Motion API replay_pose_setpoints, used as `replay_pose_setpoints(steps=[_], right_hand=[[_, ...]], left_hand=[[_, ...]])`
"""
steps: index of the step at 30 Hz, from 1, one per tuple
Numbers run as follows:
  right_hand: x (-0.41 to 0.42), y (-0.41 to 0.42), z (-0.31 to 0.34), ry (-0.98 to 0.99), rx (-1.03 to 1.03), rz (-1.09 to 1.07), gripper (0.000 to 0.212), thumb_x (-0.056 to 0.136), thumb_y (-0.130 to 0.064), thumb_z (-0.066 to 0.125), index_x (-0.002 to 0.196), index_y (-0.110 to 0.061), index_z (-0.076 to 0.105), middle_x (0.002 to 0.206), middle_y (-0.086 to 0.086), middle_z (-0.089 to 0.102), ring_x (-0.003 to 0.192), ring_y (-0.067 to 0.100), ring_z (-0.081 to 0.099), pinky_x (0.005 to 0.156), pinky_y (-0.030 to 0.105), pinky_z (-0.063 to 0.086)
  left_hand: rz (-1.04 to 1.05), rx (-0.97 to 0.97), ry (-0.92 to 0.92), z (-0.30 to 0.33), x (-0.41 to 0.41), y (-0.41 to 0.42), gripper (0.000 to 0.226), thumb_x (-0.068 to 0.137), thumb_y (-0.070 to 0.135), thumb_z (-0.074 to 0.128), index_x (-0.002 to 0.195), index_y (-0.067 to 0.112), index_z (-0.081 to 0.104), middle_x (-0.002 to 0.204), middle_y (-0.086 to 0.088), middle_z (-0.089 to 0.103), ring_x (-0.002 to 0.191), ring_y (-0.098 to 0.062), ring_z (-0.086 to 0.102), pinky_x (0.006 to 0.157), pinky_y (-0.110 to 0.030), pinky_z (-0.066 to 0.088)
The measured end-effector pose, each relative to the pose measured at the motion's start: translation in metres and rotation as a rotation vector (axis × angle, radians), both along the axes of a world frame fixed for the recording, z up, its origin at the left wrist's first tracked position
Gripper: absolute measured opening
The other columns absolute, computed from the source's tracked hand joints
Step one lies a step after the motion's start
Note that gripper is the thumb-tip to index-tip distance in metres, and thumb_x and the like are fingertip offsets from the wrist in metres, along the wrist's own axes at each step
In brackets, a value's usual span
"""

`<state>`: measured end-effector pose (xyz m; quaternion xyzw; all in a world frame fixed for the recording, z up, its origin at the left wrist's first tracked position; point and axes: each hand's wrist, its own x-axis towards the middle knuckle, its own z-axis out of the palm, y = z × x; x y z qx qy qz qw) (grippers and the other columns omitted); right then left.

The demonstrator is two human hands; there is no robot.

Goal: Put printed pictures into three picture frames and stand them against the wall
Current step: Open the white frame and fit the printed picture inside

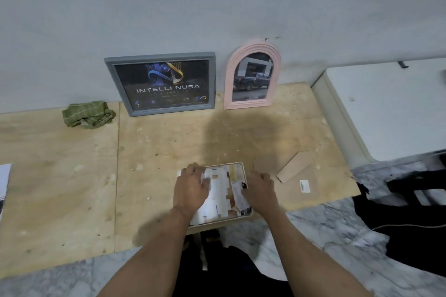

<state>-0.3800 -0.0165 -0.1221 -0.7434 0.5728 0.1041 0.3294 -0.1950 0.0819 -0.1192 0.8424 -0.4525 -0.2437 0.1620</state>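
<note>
Head view, everything placed off the cream frame [243,171] lying flat at the near edge of the plywood board [72,176]. The frame is face down or open, blur makes it hard to say which; a printed picture [217,195] with white and tan patches lies inside it, filling most of the opening.

Left hand [191,189] rests on the left part of the picture, fingers spread fairly straight and pressing down on the paper, nothing gripped. Right hand [259,190] sits at the frame's right edge, fingers curled over the rim, apparently pinching it or the paper's edge; fingertips hidden, so the exact hold is unclear.

Just right of the cream frame: a brown cardboard backing piece [293,167] flat on the board, with a small barcode sticker [304,186] near it.

Beyond the cream frame, standing against the wall [217,7]: grey rectangular frame [109,79] holding a dark poster, and right of that, nearly touching, a pink arched frame [228,75] holding a truck photo. Both lean back, bottoms on the board.

Far left of the cream frame, by the wall: crumpled green cloth [88,114].
</note>
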Motion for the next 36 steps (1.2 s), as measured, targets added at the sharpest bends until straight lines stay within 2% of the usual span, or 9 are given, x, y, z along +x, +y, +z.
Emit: replay_pose_setpoints(steps=[7, 11, 13, 15, 21, 26, 29, 32, 36], right_hand=[[-0.069, -0.038, 0.014, 0.049, -0.014, -0.232, 0.060, 0.088, -0.030, 0.058, 0.143, -0.016, 0.038, 0.138, 0.015, 0.041, 0.125, 0.037, 0.039, 0.100, 0.042, 0.038], [-0.115, -0.076, 0.011, 0.100, 0.017, -0.311, 0.055, 0.090, -0.036, 0.055, 0.139, -0.017, 0.041, 0.135, 0.012, 0.044, 0.122, 0.035, 0.042, 0.097, 0.041, 0.042], [-0.137, -0.096, 0.003, 0.150, 0.048, -0.279, 0.052, 0.088, -0.035, 0.057, 0.133, -0.014, 0.041, 0.131, 0.013, 0.046, 0.118, 0.035, 0.043, 0.092, 0.041, 0.043], [-0.153, -0.112, -0.004, 0.196, 0.067, -0.251, 0.053, 0.088, -0.028, 0.057, 0.133, -0.009, 0.038, 0.129, 0.016, 0.045, 0.116, 0.036, 0.043, 0.090, 0.042, 0.042], [-0.167, -0.129, -0.012, 0.098, 0.020, -0.384, 0.048, 0.086, -0.019, 0.055, 0.131, -0.005, 0.045, 0.128, 0.013, 0.048, 0.116, 0.034, 0.049, 0.093, 0.041, 0.043], [-0.176, -0.143, -0.010, -0.035, 0.120, -0.602, 0.031, 0.091, -0.017, 0.051, 0.119, -0.004, 0.054, 0.119, 0.013, 0.058, 0.106, 0.030, 0.054, 0.082, 0.035, 0.042], [-0.186, -0.149, -0.011, -0.127, 0.207, -0.697, 0.024, 0.093, -0.017, 0.046, 0.109, -0.003, 0.056, 0.110, 0.016, 0.058, 0.099, 0.032, 0.054, 0.081, 0.038, 0.040], [-0.177, -0.144, -0.012, -0.258, 0.301, -0.831, 0.015, 0.087, -0.012, 0.050, 0.084, 0.000, 0.058, 0.088, 0.018, 0.062, 0.079, 0.032, 0.057, 0.068, 0.045, 0.046], [-0.126, -0.114, 0.002, -0.405, 0.372, -0.771, 0.009, 0.080, 0.002, 0.059, 0.074, -0.005, 0.062, 0.065, 0.014, 0.057, 0.059, 0.023, 0.049, 0.057, 0.032, 0.040]], left_hand=[[-0.027, 0.052, 0.329, 0.007, -0.053, -0.067, 0.029, 0.095, 0.018, 0.051, 0.119, 0.012, 0.067, 0.120, -0.006, 0.065, 0.112, -0.026, 0.060, 0.092, -0.033, 0.047], [0.015, 0.232, 0.469, 0.010, -0.090, -0.107, 0.011, 0.084, 0.021, 0.054, 0.080, 0.016, 0.064, 0.087, -0.003, 0.067, 0.085, -0.025, 0.063, 0.070, -0.033, 0.052], [0.045, 0.317, 0.445, 0.006, -0.110, -0.125, 0.015, 0.087, 0.022, 0.052, 0.095, 0.013, 0.061, 0.098, -0.007, 0.066, 0.094, -0.029, 0.065, 0.067, -0.031, 0.045], [0.135, 0.394, 0.360, 0.002, -0.128, -0.139, 0.033, 0.089, 0.026, 0.048, 0.114, 0.009, 0.063, 0.117, -0.012, 0.068, 0.110, -0.033, 0.064, 0.078, -0.030, 0.043], [0.315, 0.459, 0.332, -0.004, -0.156, -0.159, 0.041, 0.088, 0.027, 0.047, 0.117, 0.004, 0.065, 0.125, -0.018, 0.066, 0.115, -0.036, 0.063, 0.084, -0.033, 0.043], [0.400, 0.356, 0.369, 0.001, -0.157, -0.153, 0.036, 0.099, 0.024, 0.044, 0.120, 0.001, 0.062, 0.127, -0.023, 0.063, 0.118, -0.039, 0.058, 0.091, -0.034, 0.045], [0.474, 0.271, 0.512, 0.006, -0.144, -0.144, 0.024, 0.089, 0.017, 0.054, 0.098, 0.006, 0.073, 0.108, -0.018, 0.071, 0.102, -0.036, 0.067, 0.089, -0.033, 0.052], [0.560, 0.205, 0.661, 0.004, -0.119, -0.122, 0.026, 0.074, 0.007, 0.056, 0.054, 0.018, 0.068, 0.066, -0.008, 0.070, 0.058, -0.026, 0.065, 0.070, -0.037, 0.060], [0.631, 0.134, 0.679, 0.004, -0.070, -0.073, 0.043, 0.073, -0.008, 0.057, 0.040, 0.019, 0.059, 0.049, -0.004, 0.057, 0.046, -0.020, 0.048, 0.055, -0.028, 0.039]])
